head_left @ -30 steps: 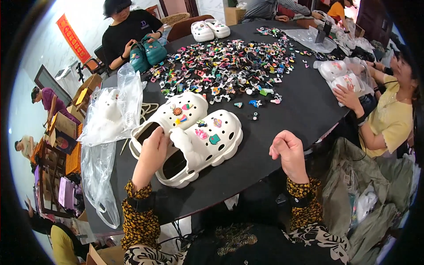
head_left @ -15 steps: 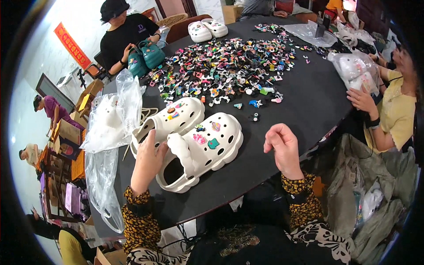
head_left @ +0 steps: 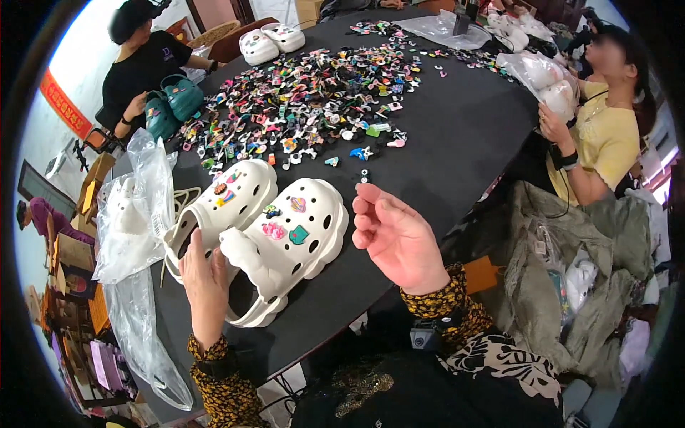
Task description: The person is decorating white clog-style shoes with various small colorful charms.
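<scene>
Two white clogs with cut-out holes and colourful charms rest side by side on the dark table, the left clog (head_left: pixel 239 192) and the right clog (head_left: pixel 314 221). My left hand (head_left: pixel 205 289) lies at their heel ends, fingers stretched out and touching the left clog's rim. Whether it bears any weight cannot be seen. My right hand (head_left: pixel 399 239) is raised right of the clogs, palm turned inward, fingers loosely bent and nothing visible in them. Just beyond its index fingertip is a small black-and-white charm (head_left: pixel 364 175) on the table.
A big heap of charms (head_left: pixel 300 100) covers the table's middle. Plastic bags, one holding white shoes (head_left: pixel 128 210), lie at left. Another white pair (head_left: pixel 272 43) stands at the back. One person holds green clogs (head_left: pixel 175 103); another holds bagged shoes (head_left: pixel 553 85). Grey sacks (head_left: pixel 571 285) lie at right.
The whole view has swung, so the table's contents sit further left. My right hand has moved up toward the small charm, its fingers loosening. My left hand stays by the clogs' heels.
</scene>
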Motion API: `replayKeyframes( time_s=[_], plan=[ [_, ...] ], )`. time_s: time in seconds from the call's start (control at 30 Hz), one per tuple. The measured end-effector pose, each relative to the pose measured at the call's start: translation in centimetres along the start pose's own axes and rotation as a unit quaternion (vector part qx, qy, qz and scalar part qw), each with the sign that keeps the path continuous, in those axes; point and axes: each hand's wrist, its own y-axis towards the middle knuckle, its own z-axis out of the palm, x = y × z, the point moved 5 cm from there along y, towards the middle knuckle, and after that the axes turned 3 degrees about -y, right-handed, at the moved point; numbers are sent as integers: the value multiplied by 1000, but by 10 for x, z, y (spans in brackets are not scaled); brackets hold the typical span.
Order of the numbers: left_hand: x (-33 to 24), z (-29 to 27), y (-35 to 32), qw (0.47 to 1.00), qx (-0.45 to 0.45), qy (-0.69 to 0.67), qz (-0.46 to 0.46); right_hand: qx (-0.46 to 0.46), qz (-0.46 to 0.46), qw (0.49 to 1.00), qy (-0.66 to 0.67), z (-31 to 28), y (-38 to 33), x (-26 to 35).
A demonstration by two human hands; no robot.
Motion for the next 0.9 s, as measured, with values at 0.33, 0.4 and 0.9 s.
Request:
replayKeyframes(
  time_s=[0.33, 0.4, 0.9],
  plan=[
    [-3, -6, -3, 1000, -9, -18, 7, 77, -34, 991, -106, 3, -15, -24],
    [-3, -5, -3, 1000, -5, -24, -8, 83, -51, 977, -188, -2, -17, -24],
    [-6, -3, -1, 996, 81, -10, -38, 27, -42, 897, -440, -20, -28, -21]
  ],
)
